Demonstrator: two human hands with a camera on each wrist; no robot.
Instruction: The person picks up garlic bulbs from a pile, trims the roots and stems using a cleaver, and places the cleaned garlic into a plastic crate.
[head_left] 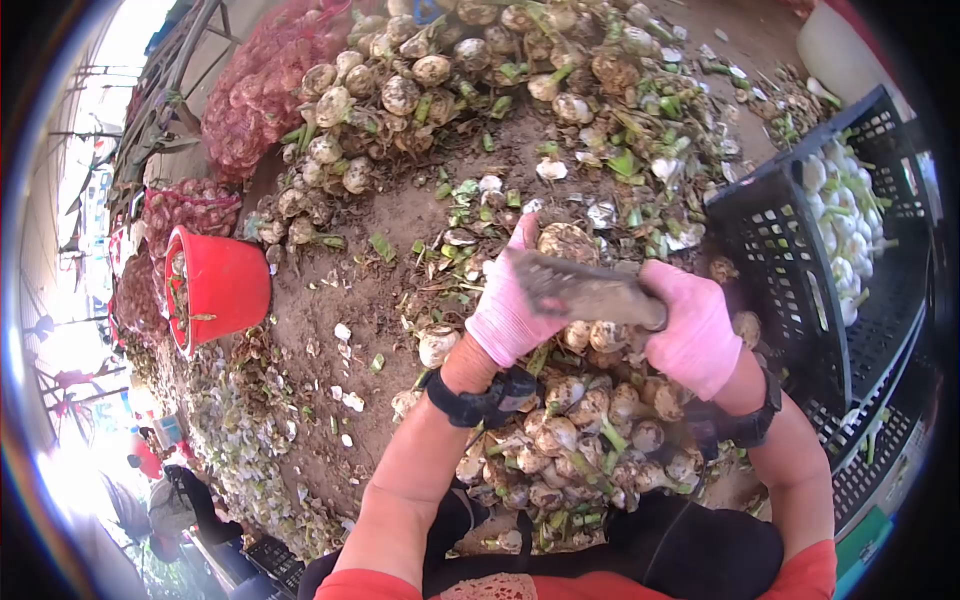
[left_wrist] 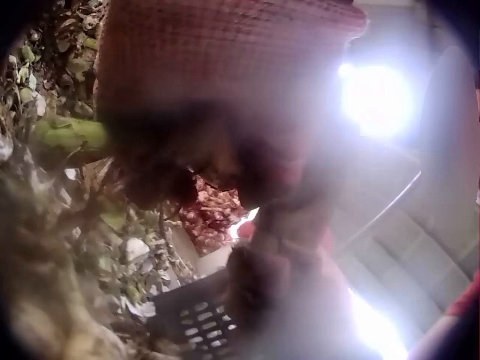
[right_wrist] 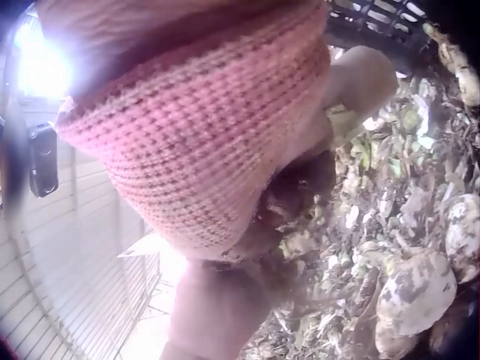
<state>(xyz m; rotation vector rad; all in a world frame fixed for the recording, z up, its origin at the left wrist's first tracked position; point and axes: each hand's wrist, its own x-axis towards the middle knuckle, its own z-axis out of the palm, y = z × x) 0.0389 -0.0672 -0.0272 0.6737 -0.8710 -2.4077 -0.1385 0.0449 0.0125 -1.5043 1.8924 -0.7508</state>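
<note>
Centre frame: right hand fisted round knife, left hand apparently pinching bulb — blade crosses that hand; slip could cut it.

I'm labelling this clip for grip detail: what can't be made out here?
1. Head view: the blurred knife covers the left hand's fingers beneath the bulb.
2. Head view: the right hand hides the knife's handle.
3. Left wrist view: glare and blur hide what the left hand holds.
4. Right wrist view: the right hand fills the frame, hiding the knife.
</note>
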